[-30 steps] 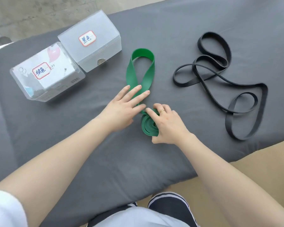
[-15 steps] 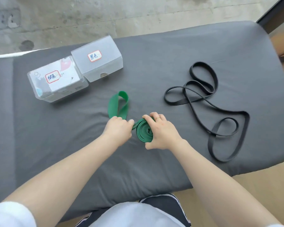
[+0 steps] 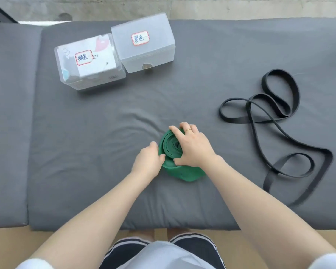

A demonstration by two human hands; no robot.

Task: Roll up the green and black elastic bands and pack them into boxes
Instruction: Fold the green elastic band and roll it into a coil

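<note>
Green band (image 3: 170,150) near the front middle of the grey mattress (image 3: 85,152), wound into a flat coil, with a loose flap of it spreading out toward the near edge beneath the right wrist. Right hand (image 3: 192,148) laid over the coil, fingers (image 3: 174,131) curled round its far rim and thumb hooked at the near side, gripping it; gold ring on one finger. Left hand (image 3: 148,159) pressed against the coil's left side, fingers bent and thumb tip on the green edge, apparently pinching the outer wrap, though the contact is partly hidden by the knuckles.

Black band (image 3: 275,121) lying unrolled to the right, well apart from the hands, in several loose overlapping loops reaching toward the mattress's near right edge.

Two boxes at the far left, touching each other. Clear box (image 3: 89,61) on the left with printed card inside and a red-bordered sticker handwritten 绿色; small barcode on its front, other print too small to read. Frosted box (image 3: 144,45) on the right, sticker reading 黑色, lid closed, with a small thumb notch in its front.
</note>
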